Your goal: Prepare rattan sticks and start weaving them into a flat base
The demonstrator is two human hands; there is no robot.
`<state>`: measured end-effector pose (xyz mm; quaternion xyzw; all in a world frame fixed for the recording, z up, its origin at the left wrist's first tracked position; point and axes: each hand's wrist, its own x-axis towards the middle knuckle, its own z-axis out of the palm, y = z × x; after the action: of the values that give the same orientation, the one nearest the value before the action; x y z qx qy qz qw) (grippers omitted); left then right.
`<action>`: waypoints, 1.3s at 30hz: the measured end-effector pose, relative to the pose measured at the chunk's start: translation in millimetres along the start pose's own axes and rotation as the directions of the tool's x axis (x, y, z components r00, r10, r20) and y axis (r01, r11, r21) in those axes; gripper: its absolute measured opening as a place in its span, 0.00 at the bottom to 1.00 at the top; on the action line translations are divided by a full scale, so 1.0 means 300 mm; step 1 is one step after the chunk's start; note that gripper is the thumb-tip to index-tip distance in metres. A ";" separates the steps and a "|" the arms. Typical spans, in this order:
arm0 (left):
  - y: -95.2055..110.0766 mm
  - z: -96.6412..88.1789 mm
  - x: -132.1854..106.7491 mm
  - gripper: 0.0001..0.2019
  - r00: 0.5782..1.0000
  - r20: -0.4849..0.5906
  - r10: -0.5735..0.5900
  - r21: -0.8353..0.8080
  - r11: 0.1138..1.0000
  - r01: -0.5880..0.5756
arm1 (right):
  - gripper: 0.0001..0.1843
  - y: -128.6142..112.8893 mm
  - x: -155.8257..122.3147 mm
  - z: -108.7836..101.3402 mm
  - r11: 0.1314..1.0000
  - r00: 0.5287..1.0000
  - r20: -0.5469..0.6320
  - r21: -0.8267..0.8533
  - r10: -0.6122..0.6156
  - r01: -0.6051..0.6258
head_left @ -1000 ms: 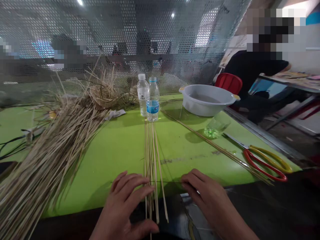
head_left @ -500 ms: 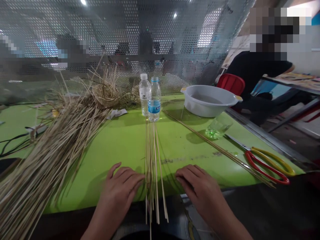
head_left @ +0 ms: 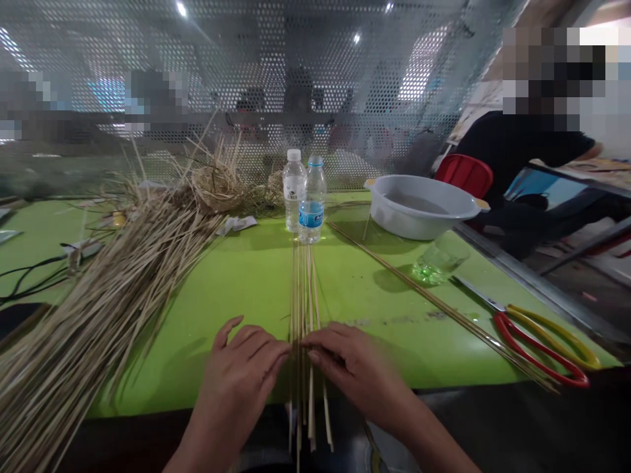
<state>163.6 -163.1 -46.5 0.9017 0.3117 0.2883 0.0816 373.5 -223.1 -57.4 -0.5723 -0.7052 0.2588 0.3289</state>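
Note:
Several thin pale bamboo strips [head_left: 303, 289] lie lengthwise before me, their near ends jutting past the table edge. Their far ends reach under or behind two clear plastic bottles, one with a white cap [head_left: 294, 190] and one with a blue label [head_left: 311, 214]. My left hand [head_left: 249, 364] is at the left side of the strips, thumb and forefinger pinched together at the outermost one. From the right, my right hand [head_left: 352, 368] reaches over the strips, its thumb and forefinger closed around some of them. Exactly which strips it holds is hidden.
A large bundle of dry strips [head_left: 128, 282] covers the left side, with a woven basket [head_left: 217, 187] behind it. To the right are a white basin [head_left: 424, 223], a tilted cup [head_left: 440, 259], long thin rods [head_left: 419, 289] and scissors [head_left: 542, 345]. A person [head_left: 522, 151] sits beyond.
My right hand has moved left from beside the strips onto them. My left hand stays nearly in place, pinched at the left strip. The view has shifted slightly.

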 end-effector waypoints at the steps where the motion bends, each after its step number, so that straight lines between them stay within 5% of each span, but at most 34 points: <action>1: 0.000 0.002 -0.001 0.09 1.000 0.001 -0.004 -0.002 1.000 0.004 | 0.09 -0.001 0.004 -0.002 0.999 1.000 0.010 0.032 -0.001 0.001; 39: -0.016 0.008 -0.014 0.09 0.997 -0.055 -0.058 0.029 0.998 0.060 | 0.06 -0.006 0.020 0.010 0.997 0.998 0.007 0.044 0.065 -0.066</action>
<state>159.8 -161.6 -52.0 0.8852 0.3446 0.3052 0.0677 369.3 -217.6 -57.1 -0.5870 -0.6812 0.2864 0.3307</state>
